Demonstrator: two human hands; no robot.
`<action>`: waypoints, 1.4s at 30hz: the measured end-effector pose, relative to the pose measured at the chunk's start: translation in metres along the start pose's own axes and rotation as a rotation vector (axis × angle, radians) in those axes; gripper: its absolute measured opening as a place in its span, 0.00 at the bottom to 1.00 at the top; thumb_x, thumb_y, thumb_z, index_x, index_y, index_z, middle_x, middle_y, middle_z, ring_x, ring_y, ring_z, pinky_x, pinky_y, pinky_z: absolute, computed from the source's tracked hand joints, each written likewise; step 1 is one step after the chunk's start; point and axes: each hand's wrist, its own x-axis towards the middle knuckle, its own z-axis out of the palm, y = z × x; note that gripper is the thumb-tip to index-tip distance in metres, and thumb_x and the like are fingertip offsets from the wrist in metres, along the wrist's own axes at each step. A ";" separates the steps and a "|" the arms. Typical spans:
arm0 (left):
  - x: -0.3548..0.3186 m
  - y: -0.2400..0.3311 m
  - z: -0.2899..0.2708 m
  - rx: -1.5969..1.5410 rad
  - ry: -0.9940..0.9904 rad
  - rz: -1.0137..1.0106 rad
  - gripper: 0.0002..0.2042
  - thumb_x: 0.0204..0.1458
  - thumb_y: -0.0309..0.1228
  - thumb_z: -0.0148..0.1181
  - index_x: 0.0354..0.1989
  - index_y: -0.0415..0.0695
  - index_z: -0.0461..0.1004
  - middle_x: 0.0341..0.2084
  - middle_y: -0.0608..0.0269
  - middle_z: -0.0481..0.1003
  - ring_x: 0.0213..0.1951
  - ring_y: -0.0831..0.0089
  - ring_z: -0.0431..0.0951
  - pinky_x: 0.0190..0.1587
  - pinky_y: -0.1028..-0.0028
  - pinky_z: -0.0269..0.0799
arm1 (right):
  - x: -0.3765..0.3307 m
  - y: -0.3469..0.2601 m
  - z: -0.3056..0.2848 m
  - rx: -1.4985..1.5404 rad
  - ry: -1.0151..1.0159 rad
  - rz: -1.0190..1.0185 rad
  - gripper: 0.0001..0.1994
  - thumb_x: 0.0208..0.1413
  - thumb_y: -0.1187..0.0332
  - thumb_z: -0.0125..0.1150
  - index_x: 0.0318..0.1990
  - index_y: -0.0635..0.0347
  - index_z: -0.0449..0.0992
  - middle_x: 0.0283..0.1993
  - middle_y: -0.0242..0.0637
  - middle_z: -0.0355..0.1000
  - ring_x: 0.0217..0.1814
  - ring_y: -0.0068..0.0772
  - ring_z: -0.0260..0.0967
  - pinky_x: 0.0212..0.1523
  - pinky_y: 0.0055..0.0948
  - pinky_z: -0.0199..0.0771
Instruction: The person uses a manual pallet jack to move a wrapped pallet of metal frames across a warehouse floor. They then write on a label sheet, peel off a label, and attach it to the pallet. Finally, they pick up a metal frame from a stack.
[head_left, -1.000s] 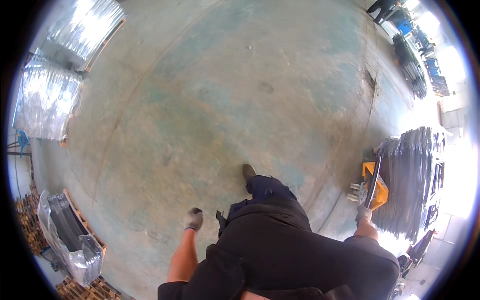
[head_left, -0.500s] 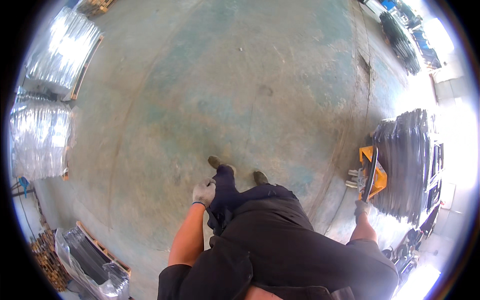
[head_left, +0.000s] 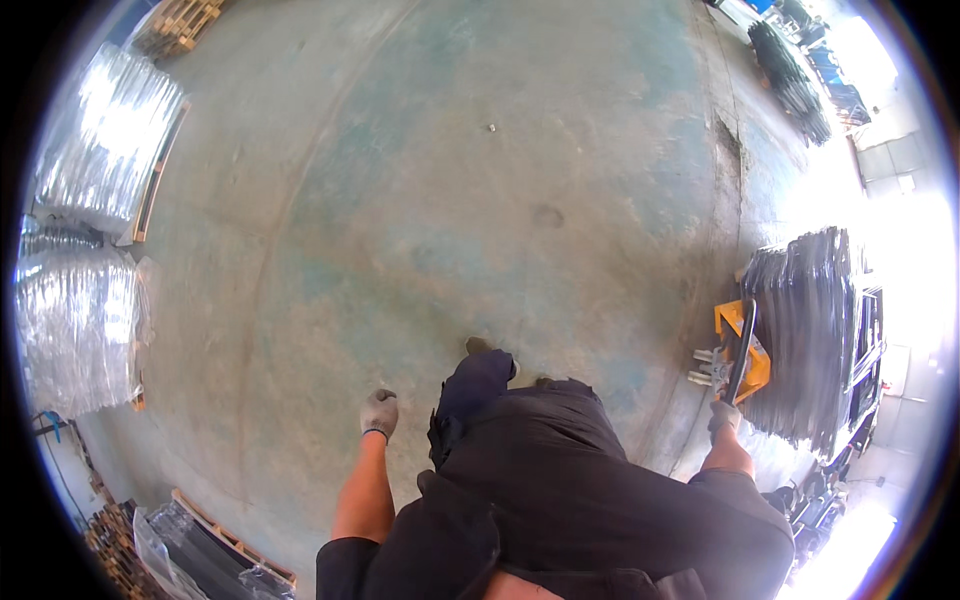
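My right hand (head_left: 724,417), in a grey work glove, reaches out to my right and is closed round the end of the black handle of a yellow pallet jack (head_left: 757,372). Close behind the jack stands a tall stack of dark, plastic-wrapped sheets or panels (head_left: 800,345); what it rests on is mostly hidden. My left hand (head_left: 379,412), also gloved, hangs beside my leg above the floor. Its fingers are curled in, and nothing shows in them.
Shiny wrapped stacks on pallets (head_left: 85,325) line the left side. At lower left lies a lower pallet load of dark strips (head_left: 210,550), near piled wood (head_left: 112,540). Another dark bundle (head_left: 790,82) lies at far right. The concrete floor (head_left: 480,220) has a crack along its right side.
My left hand has swung left, away from my leg, and my feet have stepped. The floor and the left stacks have shifted in view. My right hand keeps its grip on the handle.
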 end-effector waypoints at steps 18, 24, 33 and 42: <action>0.213 0.356 -0.054 -0.252 -0.165 0.219 0.11 0.59 0.27 0.60 0.44 0.40 0.86 0.33 0.60 0.85 0.35 0.69 0.84 0.41 0.67 0.80 | -0.086 -0.313 0.024 -0.166 0.151 0.037 0.24 0.52 0.56 0.77 0.54 0.60 0.89 0.52 0.54 0.87 0.58 0.52 0.86 0.60 0.45 0.83; 0.252 0.450 -0.120 -0.116 -0.211 0.324 0.10 0.58 0.26 0.60 0.44 0.38 0.84 0.32 0.61 0.83 0.33 0.71 0.82 0.38 0.69 0.78 | -0.151 -0.351 0.027 -0.077 0.065 0.096 0.23 0.54 0.57 0.78 0.53 0.62 0.88 0.42 0.48 0.86 0.47 0.44 0.86 0.52 0.44 0.82; 0.353 0.504 -0.162 -0.198 -0.258 0.386 0.09 0.58 0.23 0.58 0.43 0.36 0.83 0.29 0.63 0.82 0.29 0.73 0.81 0.34 0.70 0.76 | -0.244 -0.414 0.049 -0.076 0.102 0.137 0.24 0.53 0.58 0.78 0.54 0.62 0.88 0.47 0.52 0.87 0.51 0.48 0.87 0.55 0.45 0.83; 0.427 0.452 -0.250 -0.256 -0.235 0.317 0.08 0.59 0.24 0.60 0.43 0.38 0.83 0.29 0.63 0.81 0.29 0.73 0.80 0.33 0.69 0.76 | -0.315 -0.458 0.128 -0.098 0.138 0.109 0.24 0.52 0.58 0.79 0.54 0.62 0.88 0.46 0.52 0.87 0.53 0.48 0.87 0.55 0.44 0.83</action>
